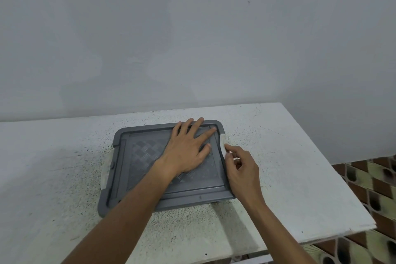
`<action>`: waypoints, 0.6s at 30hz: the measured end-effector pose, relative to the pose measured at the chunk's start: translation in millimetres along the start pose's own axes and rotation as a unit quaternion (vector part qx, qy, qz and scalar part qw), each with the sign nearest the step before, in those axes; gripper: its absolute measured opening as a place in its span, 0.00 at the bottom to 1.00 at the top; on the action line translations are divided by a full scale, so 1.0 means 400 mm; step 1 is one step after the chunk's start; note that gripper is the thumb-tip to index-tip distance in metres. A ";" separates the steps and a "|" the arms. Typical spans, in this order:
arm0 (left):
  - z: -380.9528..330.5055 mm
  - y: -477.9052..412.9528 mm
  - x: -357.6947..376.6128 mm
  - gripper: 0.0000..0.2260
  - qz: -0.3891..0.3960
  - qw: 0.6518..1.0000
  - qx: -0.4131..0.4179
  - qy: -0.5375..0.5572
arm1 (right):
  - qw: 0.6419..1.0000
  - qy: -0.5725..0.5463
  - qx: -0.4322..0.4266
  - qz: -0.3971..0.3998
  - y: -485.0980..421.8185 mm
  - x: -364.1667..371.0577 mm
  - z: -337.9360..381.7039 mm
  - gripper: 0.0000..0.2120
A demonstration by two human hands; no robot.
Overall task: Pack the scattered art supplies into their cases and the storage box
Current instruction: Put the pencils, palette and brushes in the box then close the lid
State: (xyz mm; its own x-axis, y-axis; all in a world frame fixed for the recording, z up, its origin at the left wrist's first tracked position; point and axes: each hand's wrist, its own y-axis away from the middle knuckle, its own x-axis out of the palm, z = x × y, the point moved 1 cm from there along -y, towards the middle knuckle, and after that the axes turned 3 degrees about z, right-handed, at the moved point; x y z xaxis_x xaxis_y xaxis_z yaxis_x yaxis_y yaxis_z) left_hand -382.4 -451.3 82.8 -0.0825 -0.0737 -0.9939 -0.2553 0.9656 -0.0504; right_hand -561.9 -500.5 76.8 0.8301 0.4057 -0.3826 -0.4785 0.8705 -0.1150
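The storage box stands in the middle of the white table, covered by its grey lid [137, 156] with a diamond-patterned centre. My left hand [188, 148] lies flat on the lid's far right part, fingers spread and straight, pressing down. My right hand [240, 165] is at the box's right edge, its index finger and thumb touching the whitish side latch [224, 141], the other fingers curled. A second whitish latch [106, 169] shows at the left edge. The box's contents are hidden under the lid.
The white speckled table [289, 167] meets a plain grey wall at the back. Its right edge drops off to a patterned tiled floor [381, 195]. No loose supplies show on the tabletop.
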 end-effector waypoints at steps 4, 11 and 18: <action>0.002 0.000 0.001 0.28 -0.001 1.000 0.008 0.002 | 1.000 0.016 0.000 0.014 -0.008 0.002 -0.003 0.11; 0.053 0.027 -0.006 0.31 0.018 0.998 0.004 0.063 | 0.986 0.119 -0.051 0.102 -0.033 -0.005 0.020 0.19; 0.151 0.120 -0.033 0.43 0.042 0.993 -0.090 0.065 | 0.954 0.232 -0.095 0.164 -0.127 0.016 0.040 0.26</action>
State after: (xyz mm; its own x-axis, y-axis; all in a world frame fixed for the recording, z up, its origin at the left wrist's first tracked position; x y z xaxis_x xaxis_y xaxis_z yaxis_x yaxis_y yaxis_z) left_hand -335.2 -389.0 87.3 -0.2303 -0.0380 -0.9724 -0.4092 0.9104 0.0613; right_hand -527.7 -537.7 94.7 0.4311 0.4426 -0.7863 -0.7705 0.6341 -0.0654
